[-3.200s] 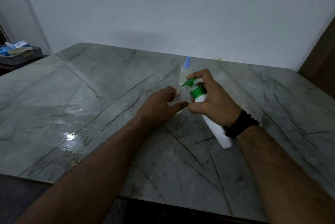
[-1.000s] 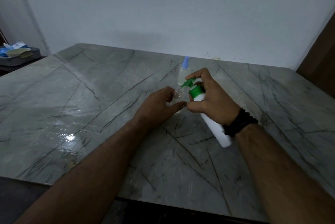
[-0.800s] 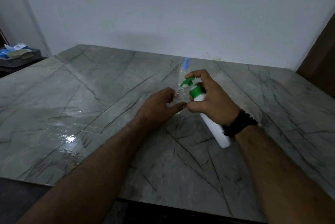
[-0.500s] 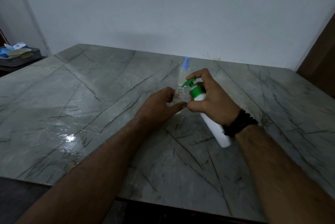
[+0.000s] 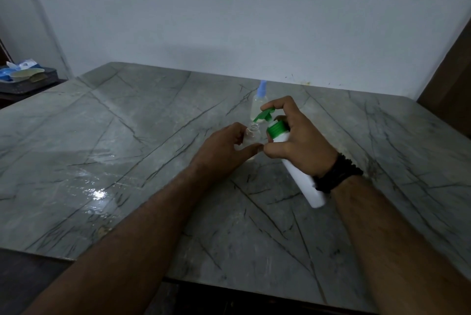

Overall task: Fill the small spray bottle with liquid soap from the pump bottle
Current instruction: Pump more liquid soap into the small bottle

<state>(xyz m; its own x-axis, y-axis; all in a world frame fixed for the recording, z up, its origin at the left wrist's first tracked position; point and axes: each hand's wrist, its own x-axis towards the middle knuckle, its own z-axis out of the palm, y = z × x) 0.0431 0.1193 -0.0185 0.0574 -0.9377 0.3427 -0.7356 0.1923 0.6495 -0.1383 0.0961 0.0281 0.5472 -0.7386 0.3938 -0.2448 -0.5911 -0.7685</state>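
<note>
A small clear spray bottle (image 5: 252, 135) with its neck uncapped stands on the grey marble table (image 5: 127, 162). My left hand (image 5: 221, 153) grips it around the body. My right hand (image 5: 298, 144) holds a white pump bottle (image 5: 303, 182) with a green pump head (image 5: 266, 114), tilted so the base points toward me. The green nozzle sits just above the small bottle's mouth, and my right index finger lies on top of the pump head.
Behind the hands stands a second clear bottle (image 5: 257, 107) with a pale blue spray top. A dark tray with blue and white items (image 5: 23, 76) sits off the table at the far left. A white wall backs the table.
Hardly anything differs. Both hands stay where they were, with the pump head shifting up and down very slightly over the small bottle's mouth.
</note>
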